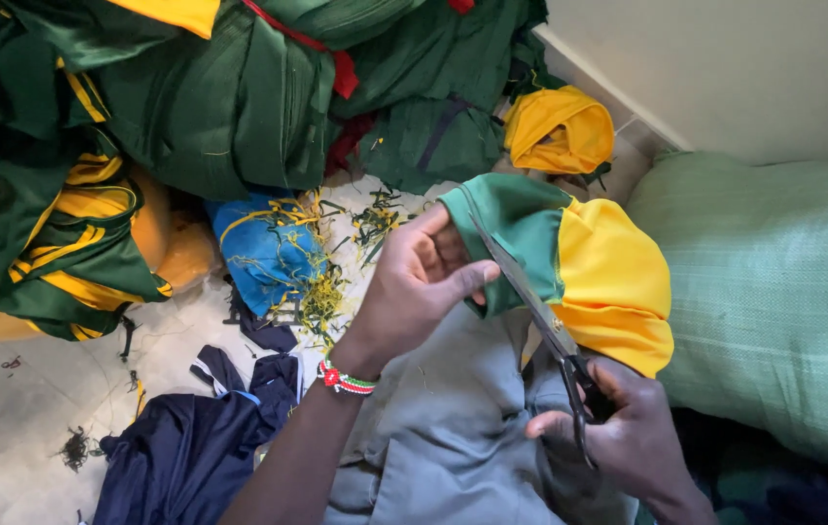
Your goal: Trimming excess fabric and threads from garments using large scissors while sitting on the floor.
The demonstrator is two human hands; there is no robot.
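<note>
Grey trousers (453, 428) cover the person's lap at the bottom centre, closest to the camera. Above them, the right hand (628, 428) sits at about five o'clock, its fingers closed through the dark handles of a pair of long metal scissors (530, 292). The blades run up toward eleven o'clock, nearly closed, lying against a green and yellow fabric piece (569, 267) near the centre. The left hand (423, 282), wearing a red, white and green beaded bracelet (346, 379) at the wrist, grips the green end of that fabric, fingers curled around its edge, thumb just below the blades. The yellow half of the piece hangs toward three o'clock.

At three o'clock, touching the yellow cloth, lies a large pale green woven sack (774, 292). At twelve o'clock, bundles of dark green fabric tied with red strips (258, 97) are stacked, with a small yellow cloth bundle (560, 131) toward one o'clock. At nine o'clock sits a heap of green garments with yellow stripes (54, 233). Left of centre, a blue cloth (268, 248) carries a scatter of green and yellow thread trimmings (321, 292). At seven o'clock, a crumpled navy blue garment (190, 447) lies on the pale floor (15, 418).
</note>
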